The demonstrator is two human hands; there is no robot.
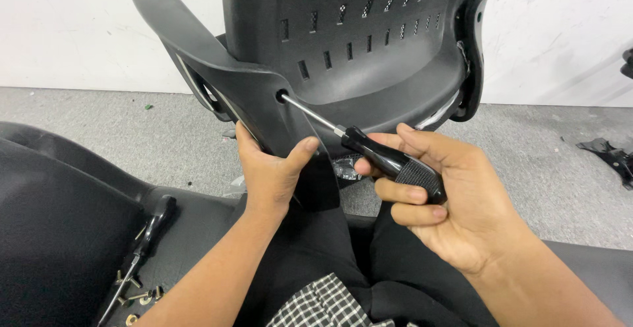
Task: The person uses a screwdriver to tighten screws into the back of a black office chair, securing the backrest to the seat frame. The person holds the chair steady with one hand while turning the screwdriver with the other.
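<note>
The right hand (455, 198) is wrapped around the black handle of a screwdriver (389, 161), fingers curled over the textured grip end, which gives it purchase for turning. The bare metal shaft runs up and to the left from the handle and disappears into a round hole (282, 96) in the black plastic armrest bracket (264, 103), so the tip itself is hidden inside the recess. The left hand (270, 172) grips the lower part of that same bracket, thumb across the front and fingers behind, apparently to brace it so that it stays put while the tool is pressed in. The bracket sits against the slotted black chair back (356, 43), which stands tilted in front of the person above the grey floor (541, 169), close enough for both hands to work at lap height. To the left, on a dark seat cushion (79, 221), a second screwdriver (142, 248) lies flat beside a few loose bolts (135, 295), kept within easy reach of the left arm. A small black part (610, 155) lies on the floor at the far right, well apart.
</note>
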